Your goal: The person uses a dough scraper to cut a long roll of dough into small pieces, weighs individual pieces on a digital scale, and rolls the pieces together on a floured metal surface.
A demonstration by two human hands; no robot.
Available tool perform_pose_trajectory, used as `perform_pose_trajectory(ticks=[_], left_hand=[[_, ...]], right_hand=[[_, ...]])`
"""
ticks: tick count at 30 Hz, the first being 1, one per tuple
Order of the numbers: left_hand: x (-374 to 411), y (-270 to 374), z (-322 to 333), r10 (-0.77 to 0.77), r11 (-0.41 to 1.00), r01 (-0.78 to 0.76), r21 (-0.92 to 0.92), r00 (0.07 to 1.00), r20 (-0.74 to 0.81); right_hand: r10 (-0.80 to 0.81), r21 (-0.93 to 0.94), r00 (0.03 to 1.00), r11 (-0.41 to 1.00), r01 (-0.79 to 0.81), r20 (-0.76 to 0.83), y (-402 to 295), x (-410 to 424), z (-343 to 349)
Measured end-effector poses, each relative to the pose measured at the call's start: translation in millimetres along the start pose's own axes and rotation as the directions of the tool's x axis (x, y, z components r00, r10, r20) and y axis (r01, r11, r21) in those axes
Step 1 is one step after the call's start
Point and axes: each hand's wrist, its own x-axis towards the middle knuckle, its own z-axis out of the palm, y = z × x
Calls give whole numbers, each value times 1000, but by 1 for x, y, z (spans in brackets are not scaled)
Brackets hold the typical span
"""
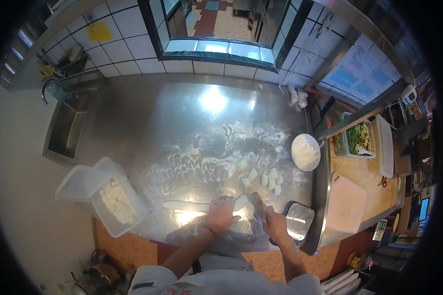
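Observation:
A rope of white dough (186, 205) lies across the floured steel worktop (133, 121). My left hand (221, 214) rests over it near its right end, fingers across the dough and thumb apart. In my right hand (275, 224) is a flat-bladed cutter (257, 206), a knife or dough scraper, held beside the rope's right end. Whether its edge touches the dough cannot be made out. Several cut dough pieces (271, 177) sit beyond the blade, and a small dough bit (195, 152) lies farther off.
To the left stands a plastic tub of dough (118, 201) with its lid (83, 182) askew. On the right are a bowl of flour (305, 153), a scale (299, 221), a pink cutting board (346, 204) and a container of chopped greens (359, 138). A sink (67, 129) is at the far left.

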Motion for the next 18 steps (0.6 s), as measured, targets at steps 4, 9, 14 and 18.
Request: perform_pose_trajectory(ticks=[4,9,14,18], left_hand=[[12,4,30,-58,998,58,-1,994,90],[11,-6,35,-70,996,73,-49,995,66],[10,-8,24,-107,991,113,-77,991,81],[8,-8,31,-87,992,86,-96,996,-8]], right_hand=[[-102,-3,989,995,102,-103,-6,8,13],[-109,-6,990,994,109,-84,-9,11,14],[-81,73,992,993,88,-92,-8,-2,7],[-113,51,994,992,113,-5,-13,3,18]])
